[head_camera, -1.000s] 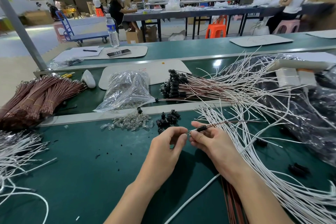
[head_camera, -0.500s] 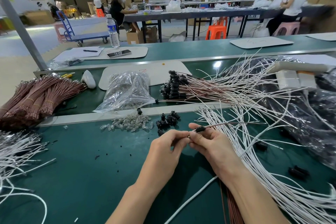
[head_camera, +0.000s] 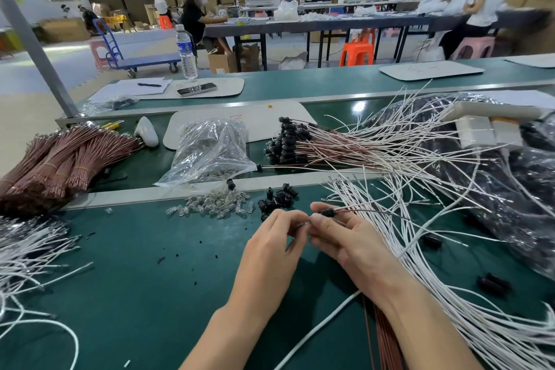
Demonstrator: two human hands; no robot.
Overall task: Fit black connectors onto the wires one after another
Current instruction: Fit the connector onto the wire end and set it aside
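My right hand [head_camera: 345,237] pinches a black connector [head_camera: 327,213] with thin wires [head_camera: 375,211] trailing out to the right. My left hand [head_camera: 274,237] meets it fingertip to fingertip and pinches a small clear part at the connector's front end. A small heap of loose black connectors [head_camera: 276,200] lies just beyond my hands. Further back rests a bundle of wires with connectors fitted [head_camera: 288,141]. Loose white wires [head_camera: 435,264] spread over the right of the bench.
Clear little bulbs [head_camera: 210,206] lie scattered left of the connector heap, with a plastic bag [head_camera: 210,150] of them behind. Brown wire bundles [head_camera: 60,159] sit far left, more white wires [head_camera: 27,255] at the left edge. Black bagged material [head_camera: 510,183] fills the right.
My two hands have closed together; the left fingertips now touch the front of the connector held by the right hand. Both hands stay in the same spot.
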